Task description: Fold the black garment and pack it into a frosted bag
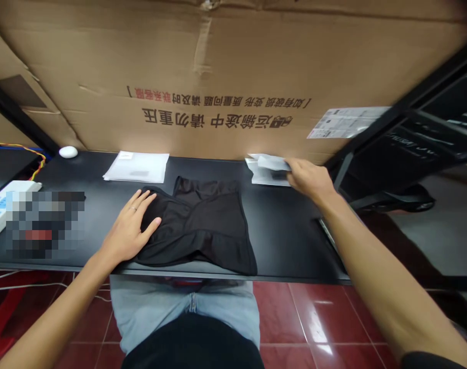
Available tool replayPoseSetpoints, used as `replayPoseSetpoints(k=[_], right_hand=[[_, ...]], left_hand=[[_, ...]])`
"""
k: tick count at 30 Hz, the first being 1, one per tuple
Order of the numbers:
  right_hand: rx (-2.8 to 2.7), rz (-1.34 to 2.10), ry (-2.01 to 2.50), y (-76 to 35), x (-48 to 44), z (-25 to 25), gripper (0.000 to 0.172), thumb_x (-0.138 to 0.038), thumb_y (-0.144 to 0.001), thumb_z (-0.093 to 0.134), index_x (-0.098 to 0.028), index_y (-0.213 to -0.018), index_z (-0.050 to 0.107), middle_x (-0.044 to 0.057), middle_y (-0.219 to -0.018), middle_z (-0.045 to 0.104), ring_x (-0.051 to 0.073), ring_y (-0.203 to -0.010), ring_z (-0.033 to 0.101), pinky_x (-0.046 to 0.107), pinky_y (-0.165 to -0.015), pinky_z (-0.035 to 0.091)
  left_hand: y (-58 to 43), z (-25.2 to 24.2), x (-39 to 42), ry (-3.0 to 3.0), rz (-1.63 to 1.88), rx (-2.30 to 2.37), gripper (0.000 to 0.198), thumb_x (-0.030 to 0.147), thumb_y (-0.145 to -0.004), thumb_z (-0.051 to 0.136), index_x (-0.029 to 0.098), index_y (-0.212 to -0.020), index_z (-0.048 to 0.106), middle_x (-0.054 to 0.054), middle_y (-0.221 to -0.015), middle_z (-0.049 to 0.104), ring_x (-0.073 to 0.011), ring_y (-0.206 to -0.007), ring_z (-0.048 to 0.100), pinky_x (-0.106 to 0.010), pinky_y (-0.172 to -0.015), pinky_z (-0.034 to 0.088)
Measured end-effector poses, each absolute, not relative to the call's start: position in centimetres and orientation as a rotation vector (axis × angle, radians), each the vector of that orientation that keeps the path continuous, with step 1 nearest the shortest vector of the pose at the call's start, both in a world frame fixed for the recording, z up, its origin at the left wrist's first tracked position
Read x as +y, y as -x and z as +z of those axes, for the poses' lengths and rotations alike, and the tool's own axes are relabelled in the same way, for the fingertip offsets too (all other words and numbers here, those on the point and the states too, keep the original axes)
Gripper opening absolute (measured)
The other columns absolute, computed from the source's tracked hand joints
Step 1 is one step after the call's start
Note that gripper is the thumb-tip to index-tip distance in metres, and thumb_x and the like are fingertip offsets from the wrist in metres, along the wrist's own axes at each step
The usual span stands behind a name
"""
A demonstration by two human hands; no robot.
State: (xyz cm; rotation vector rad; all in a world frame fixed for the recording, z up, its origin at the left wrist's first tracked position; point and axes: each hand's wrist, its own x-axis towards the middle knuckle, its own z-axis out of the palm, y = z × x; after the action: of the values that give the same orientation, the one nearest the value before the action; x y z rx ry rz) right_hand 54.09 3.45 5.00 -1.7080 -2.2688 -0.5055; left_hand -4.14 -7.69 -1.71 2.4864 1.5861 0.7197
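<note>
A black fabric garment (pixel 214 220) lies spread out near the front edge of the black tabletop, its kind unclear. My left hand (pixel 129 223), with a ring on one finger, rests on the garment's left side, fingers stretched out. Farther back on the right, my right hand (pixel 310 179) pinches the edge of a frosted white plastic bag (pixel 267 174), whose top layer is lifted. A second frosted bag (pixel 139 168) lies flat at the back left, apart from both hands.
A large cardboard box (pixel 218 61) with printed text stands behind the black table (pixel 290 230). On the left are a white power strip (pixel 6 200), a blurred-out item (pixel 44 223) and a small white rounded object (pixel 68 152). A black metal frame (pixel 402 110) rises on the right.
</note>
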Motion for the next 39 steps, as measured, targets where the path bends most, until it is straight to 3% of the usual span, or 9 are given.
replayPoseSetpoints(k=[4, 8, 12, 17, 22, 26, 29, 35, 39], right_hand=[[-2.267, -0.741, 1.471, -48.7, 0.1, 6.5, 0.036, -0.02, -0.112, 0.057, -0.012, -0.145, 0.069, 0.02, -0.141, 0.079, 0.032, -0.128, 0.074, 0.039, -0.098, 0.055], [-2.405, -0.969, 0.947, -39.9, -4.9, 7.2, 0.031, -0.012, -0.11, 0.061, -0.016, -0.138, 0.073, 0.012, -0.127, 0.085, 0.028, -0.117, 0.077, 0.038, -0.095, 0.059], [-2.51, -0.857, 0.803, -33.4, -8.1, 5.6, 0.023, -0.009, -0.11, 0.062, -0.011, -0.128, 0.076, 0.013, -0.113, 0.084, 0.025, -0.102, 0.076, 0.035, -0.078, 0.056], [-2.633, -0.431, 0.933, -32.7, -9.1, 3.7, 0.029, -0.008, -0.107, 0.061, -0.015, -0.132, 0.075, 0.013, -0.124, 0.082, 0.026, -0.109, 0.074, 0.036, -0.082, 0.061], [-2.704, -0.188, 0.887, -36.2, -9.9, 4.3, 0.05, -0.001, -0.099, 0.062, -0.015, -0.146, 0.069, 0.017, -0.148, 0.074, 0.032, -0.133, 0.069, 0.05, -0.108, 0.059], [-2.686, -0.49, 0.895, -38.2, -11.2, 4.2, 0.026, -0.006, -0.109, 0.06, -0.013, -0.127, 0.077, 0.015, -0.126, 0.083, 0.03, -0.116, 0.074, 0.045, -0.098, 0.059], [-2.644, -0.611, 0.859, -39.0, -11.9, 4.0, 0.022, -0.005, -0.111, 0.06, -0.014, -0.111, 0.08, 0.01, -0.108, 0.084, 0.024, -0.098, 0.075, 0.038, -0.09, 0.06], [-2.46, -0.617, 0.842, -39.8, -11.9, 3.8, 0.013, -0.009, -0.109, 0.068, -0.017, -0.108, 0.078, 0.01, -0.109, 0.085, 0.022, -0.093, 0.078, 0.035, -0.086, 0.063], [-2.445, -0.375, 0.816, -40.3, -11.5, 3.5, 0.018, -0.009, -0.112, 0.061, -0.017, -0.11, 0.076, 0.011, -0.107, 0.087, 0.023, -0.093, 0.082, 0.035, -0.084, 0.068]], left_hand=[[3.9, -0.9, -8.0, -2.537, 0.753, 1.61, 0.07, 0.052, -0.112, 0.056, 0.024, -0.174, 0.042, -0.015, -0.177, 0.05, -0.0411, -0.172, 0.035, -0.068, -0.137, 0.04], [1.5, 2.3, -9.1, -2.635, 0.949, 1.551, 0.07, 0.047, -0.106, 0.071, 0.026, -0.169, 0.048, -0.015, -0.169, 0.058, -0.0411, -0.167, 0.044, -0.066, -0.134, 0.045], [-3.1, 5.4, -10.6, -2.82, 0.942, 1.25, 0.058, 0.043, -0.102, 0.079, 0.023, -0.153, 0.06, -0.016, -0.161, 0.064, -0.0373, -0.156, 0.057, -0.058, -0.131, 0.049], [-6.7, 5.6, -11.3, -2.906, 0.654, 1.113, 0.023, 0.036, -0.108, 0.071, 0.02, -0.125, 0.07, -0.013, -0.133, 0.079, -0.0316, -0.126, 0.074, -0.051, -0.11, 0.059], [-6.3, 4.7, -11.2, -2.87, 0.559, 1.166, 0.025, 0.035, -0.111, 0.065, 0.019, -0.13, 0.068, -0.011, -0.129, 0.079, -0.0305, -0.118, 0.075, -0.047, -0.097, 0.059], [-6.3, 5.1, -10.7, -2.877, 0.549, 1.183, 0.025, 0.033, -0.113, 0.062, 0.02, -0.134, 0.068, -0.01, -0.123, 0.08, -0.0287, -0.111, 0.076, -0.044, -0.094, 0.058], [-7.7, 5.6, -10.0, -2.93, 0.536, 1.129, 0.018, 0.032, -0.113, 0.063, 0.022, -0.125, 0.072, -0.008, -0.117, 0.079, -0.0275, -0.107, 0.075, -0.042, -0.091, 0.056], [-13.5, 6.1, -9.2, -3.087, 0.599, 0.974, 0.012, 0.029, -0.111, 0.068, 0.02, -0.108, 0.074, -0.007, -0.11, 0.076, -0.0263, -0.1, 0.071, -0.041, -0.082, 0.052], [-16.3, 6.1, -9.1, -3.185, 0.716, 0.909, 0.016, 0.014, -0.11, 0.062, 0.018, -0.099, 0.072, -0.006, -0.096, 0.071, -0.0234, -0.09, 0.067, -0.039, -0.073, 0.044]])
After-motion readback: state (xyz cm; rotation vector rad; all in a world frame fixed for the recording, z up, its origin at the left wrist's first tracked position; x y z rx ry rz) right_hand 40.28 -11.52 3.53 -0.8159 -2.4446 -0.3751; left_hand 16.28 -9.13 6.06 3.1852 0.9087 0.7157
